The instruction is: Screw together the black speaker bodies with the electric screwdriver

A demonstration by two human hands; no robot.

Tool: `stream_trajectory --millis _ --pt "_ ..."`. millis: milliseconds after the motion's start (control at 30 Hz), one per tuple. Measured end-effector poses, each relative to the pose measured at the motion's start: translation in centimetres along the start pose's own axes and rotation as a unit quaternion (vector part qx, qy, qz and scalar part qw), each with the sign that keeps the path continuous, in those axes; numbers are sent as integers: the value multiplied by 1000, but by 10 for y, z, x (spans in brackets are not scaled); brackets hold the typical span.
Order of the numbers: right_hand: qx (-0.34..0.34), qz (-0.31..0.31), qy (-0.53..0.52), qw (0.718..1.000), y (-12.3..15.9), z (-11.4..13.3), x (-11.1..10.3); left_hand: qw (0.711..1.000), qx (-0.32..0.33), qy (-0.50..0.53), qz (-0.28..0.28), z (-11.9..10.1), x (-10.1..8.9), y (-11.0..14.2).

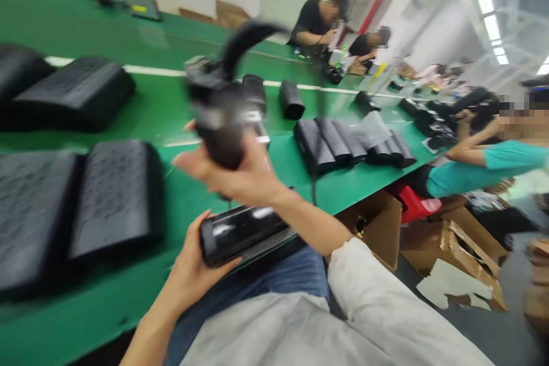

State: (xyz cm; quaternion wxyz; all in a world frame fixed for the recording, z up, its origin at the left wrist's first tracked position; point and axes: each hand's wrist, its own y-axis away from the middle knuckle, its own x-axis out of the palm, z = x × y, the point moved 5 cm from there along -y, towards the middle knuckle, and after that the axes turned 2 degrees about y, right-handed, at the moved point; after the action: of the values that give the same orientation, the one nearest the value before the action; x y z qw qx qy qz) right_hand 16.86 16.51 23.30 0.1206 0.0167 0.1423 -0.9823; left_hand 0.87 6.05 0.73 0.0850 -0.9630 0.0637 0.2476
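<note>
Glossy black tube [242, 234] is gripped at about 6 o'clock by the left hand [193, 266], its lower end cupped in the palm with the fingers wrapped round it, just above the blue jeans [274, 280] on the person's lap. A black item [223, 120] with a curved strap [244, 40] is held up at the centre of the view by the right hand [240, 174], which is closed on it from below. The item is blurred by motion, so its exact kind cannot be told. Both are held over the near edge of a green desk [107, 320], along which a white line [150, 70] is marked.

Large black pebbled cushions [114, 197] are laid on the desk at 9 o'clock, and further cushions [75, 94] are placed at 10 o'clock. A row of smaller black rolls [330, 143] is set at 3 o'clock, and a black cylinder [291, 100] is stood beyond them at 2 o'clock. Two co-workers in black shirts [315, 23] are seated across the desk at 1 o'clock. A co-worker in a teal shirt [480, 168] is seen at 3 o'clock, near the desk's edge. Cardboard boxes [377, 229] and a red stool [414, 203] are placed on the floor at 4 o'clock.
</note>
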Motion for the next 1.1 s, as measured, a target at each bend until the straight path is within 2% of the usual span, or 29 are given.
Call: stream_trajectory --millis 33,67,133,200,300,533,700,833,933,1100 --pt "-43 14 -43 998 -1 9 -7 1000 -5 9 11 -3 0 2" --pt "-95 -8 -57 994 -4 17 -19 999 -2 21 24 -5 1 2" --pt "-194 -98 -60 974 -13 27 -50 998 -1 44 40 -8 1 3" --pt "-220 -169 -16 960 -26 26 -74 997 -5 60 45 -9 0 3" --pt "-219 -206 47 952 -41 15 -90 996 -12 67 50 -10 1 5" --pt "-222 -161 95 957 -63 -9 -75 997 0 62 56 -14 -1 6" --pt "-231 -175 55 956 -72 -17 -74 997 7 59 54 -16 -3 6" --pt "-193 -161 72 965 -69 -19 -75 996 1 64 55 -16 -2 6" --pt "-188 -171 85 963 -57 -9 -78 996 8 71 52 -17 -1 6" --pt "-262 -168 5 950 -26 30 -86 995 0 79 65 -14 2 6"
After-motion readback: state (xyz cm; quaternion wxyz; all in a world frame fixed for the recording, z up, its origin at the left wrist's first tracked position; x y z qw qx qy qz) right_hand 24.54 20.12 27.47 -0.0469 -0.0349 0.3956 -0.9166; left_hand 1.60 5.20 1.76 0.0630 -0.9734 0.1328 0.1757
